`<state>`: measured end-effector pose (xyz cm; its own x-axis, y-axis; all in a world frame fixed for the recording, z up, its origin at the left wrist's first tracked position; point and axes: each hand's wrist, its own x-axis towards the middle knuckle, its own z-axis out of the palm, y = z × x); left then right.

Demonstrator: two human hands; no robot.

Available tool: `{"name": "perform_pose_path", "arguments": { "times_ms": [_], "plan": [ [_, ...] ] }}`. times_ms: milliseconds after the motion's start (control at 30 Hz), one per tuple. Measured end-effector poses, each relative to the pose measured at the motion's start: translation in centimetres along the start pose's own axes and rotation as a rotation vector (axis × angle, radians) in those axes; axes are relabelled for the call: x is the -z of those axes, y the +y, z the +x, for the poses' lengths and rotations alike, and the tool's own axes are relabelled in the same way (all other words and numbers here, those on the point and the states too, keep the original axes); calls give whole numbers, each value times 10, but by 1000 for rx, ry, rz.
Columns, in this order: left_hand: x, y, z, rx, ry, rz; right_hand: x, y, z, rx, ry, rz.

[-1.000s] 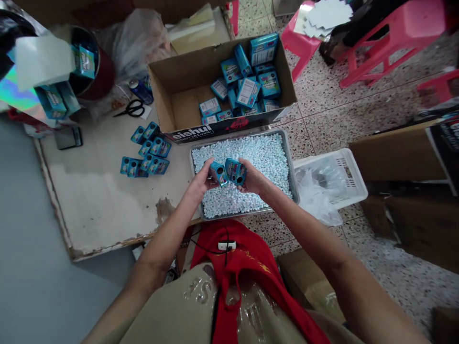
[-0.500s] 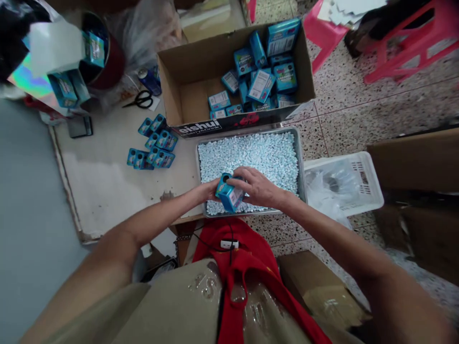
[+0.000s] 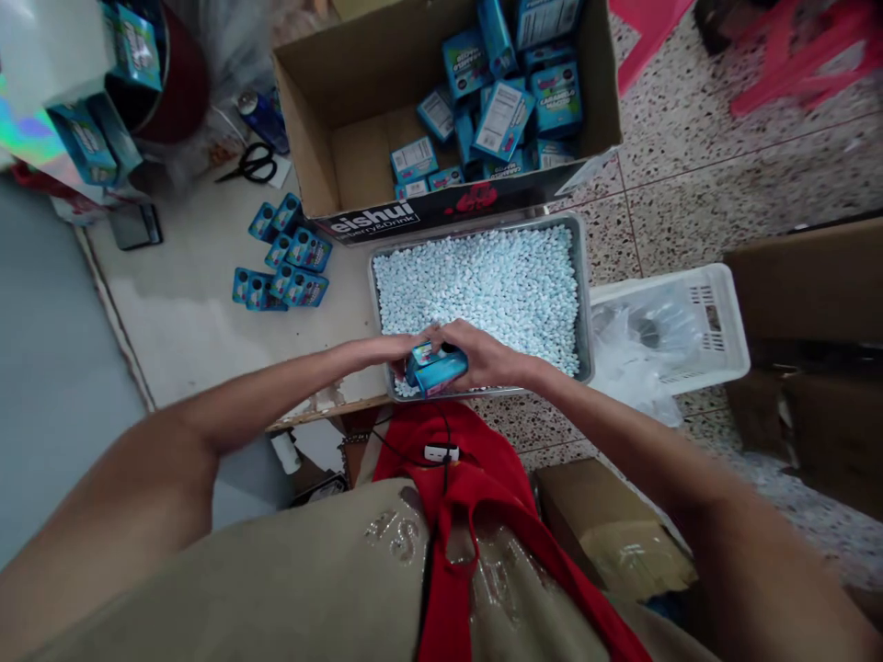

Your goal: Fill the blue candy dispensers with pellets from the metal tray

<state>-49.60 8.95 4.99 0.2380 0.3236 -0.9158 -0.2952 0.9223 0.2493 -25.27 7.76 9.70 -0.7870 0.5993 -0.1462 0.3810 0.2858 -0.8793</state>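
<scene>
Both hands meet over the near edge of a metal tray (image 3: 585,303) filled with small pale blue and white pellets (image 3: 483,280). My right hand (image 3: 487,357) is closed on a small blue box (image 3: 436,368) with a round hole in its top, held low against the pellets. My left hand (image 3: 386,351) touches the box's left side with its fingers curled; a second box may be hidden behind it.
An open cardboard carton (image 3: 359,156) with several blue boxes stands beyond the tray. More small blue boxes (image 3: 282,267) lie on the white board at left, near scissors (image 3: 252,167). A white plastic basket (image 3: 690,322) with a clear bag sits right of the tray.
The hands came down from holding two boxes above the tray's middle to the near edge, pressed together. The camera tilted forward and the view shifted.
</scene>
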Motion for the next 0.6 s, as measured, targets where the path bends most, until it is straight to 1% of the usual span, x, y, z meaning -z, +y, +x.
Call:
{"name": "perform_pose_path", "arguments": {
  "times_ms": [67,100,167,200,233,267,333,367,400,433,467,500,567,600],
  "plan": [
    [-2,7,-11,-1,-104,137,1,4,0,-99,39,49],
    [-5,7,-17,-38,-172,227,2,6,0,-143,46,65],
    [-12,-2,-25,-180,-265,395,2,9,1,-197,74,91],
    [-16,-9,-28,-255,-267,443,1,10,1,-205,105,104],
    [-21,-17,-28,-318,-235,443,-1,10,1,-210,157,122],
    [-25,-25,-28,-358,-191,397,-3,10,0,-223,240,142],
    [-31,-37,-24,-402,-101,209,-12,8,-3,-312,497,194],
    [-34,-41,-21,-426,-67,104,-18,6,-5,-391,633,242],
    [-37,-43,-19,-459,-41,18,-26,4,-7,-479,741,321],
    [-39,-44,-16,-499,-22,-40,-34,3,-9,-558,814,432],
    [-42,-44,-14,-541,-12,-66,-43,1,-9,-611,855,562],
    [-45,-44,-12,-579,-11,-70,-51,1,-8,-627,876,692],
    [-52,-41,-9,-640,-22,-67,-63,2,-4,-581,942,884],
    [-55,-39,-7,-657,-24,-76,-66,4,-2,-544,988,925]
  ]
}}
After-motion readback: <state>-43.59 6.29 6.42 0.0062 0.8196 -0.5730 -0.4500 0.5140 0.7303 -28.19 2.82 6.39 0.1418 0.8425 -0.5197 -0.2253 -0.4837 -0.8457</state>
